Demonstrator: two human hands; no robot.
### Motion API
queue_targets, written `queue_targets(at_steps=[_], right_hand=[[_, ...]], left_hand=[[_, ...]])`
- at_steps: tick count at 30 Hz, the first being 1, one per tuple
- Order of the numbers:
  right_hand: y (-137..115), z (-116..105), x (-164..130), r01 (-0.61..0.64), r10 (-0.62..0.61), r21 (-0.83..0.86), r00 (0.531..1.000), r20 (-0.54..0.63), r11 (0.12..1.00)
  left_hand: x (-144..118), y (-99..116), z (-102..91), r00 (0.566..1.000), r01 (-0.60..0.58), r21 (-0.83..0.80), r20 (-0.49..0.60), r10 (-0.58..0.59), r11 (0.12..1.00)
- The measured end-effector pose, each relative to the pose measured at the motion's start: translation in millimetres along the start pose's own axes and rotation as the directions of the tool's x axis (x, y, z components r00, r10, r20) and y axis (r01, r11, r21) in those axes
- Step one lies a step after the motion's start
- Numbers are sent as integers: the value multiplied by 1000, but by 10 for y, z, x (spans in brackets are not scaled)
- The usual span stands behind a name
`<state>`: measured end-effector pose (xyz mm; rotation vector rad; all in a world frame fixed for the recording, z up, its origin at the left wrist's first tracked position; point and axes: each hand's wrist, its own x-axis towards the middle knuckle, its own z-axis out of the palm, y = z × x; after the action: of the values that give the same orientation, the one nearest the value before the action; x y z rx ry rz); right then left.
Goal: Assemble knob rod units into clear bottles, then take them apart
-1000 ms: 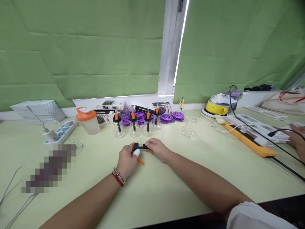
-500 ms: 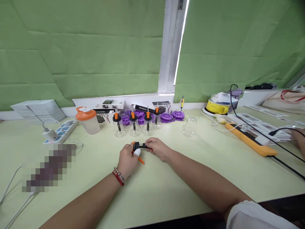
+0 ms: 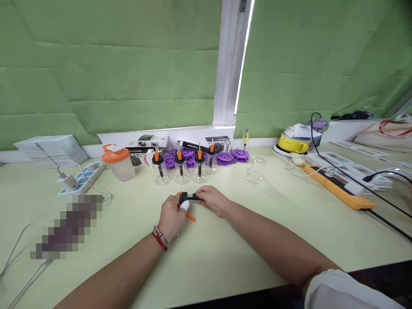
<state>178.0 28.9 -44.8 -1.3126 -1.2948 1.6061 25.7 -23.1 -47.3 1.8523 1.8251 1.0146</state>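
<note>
both hands (image 3: 193, 206) pinch a black-and-orange stopper piece (image 3: 186, 198) above the table (image 3: 225, 240).

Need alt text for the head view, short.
Both hands meet over a pale green table, left hand and right hand gripping a small black and orange part. Behind stand four glass flasks with black stoppers, purple gears and an empty flask.

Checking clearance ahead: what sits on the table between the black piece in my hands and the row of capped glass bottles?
Nothing: in the head view, bare table runs from the black piece, held by left hand and right hand, to the capped glass bottles.
</note>
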Motion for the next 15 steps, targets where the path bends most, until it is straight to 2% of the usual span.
queue_targets(at_steps=[15], right_hand=[[24, 0, 45, -17, 17, 0, 1000, -21, 1000]], left_hand=[[-6, 5, 1, 1000, 16, -43, 4, -16, 999]])
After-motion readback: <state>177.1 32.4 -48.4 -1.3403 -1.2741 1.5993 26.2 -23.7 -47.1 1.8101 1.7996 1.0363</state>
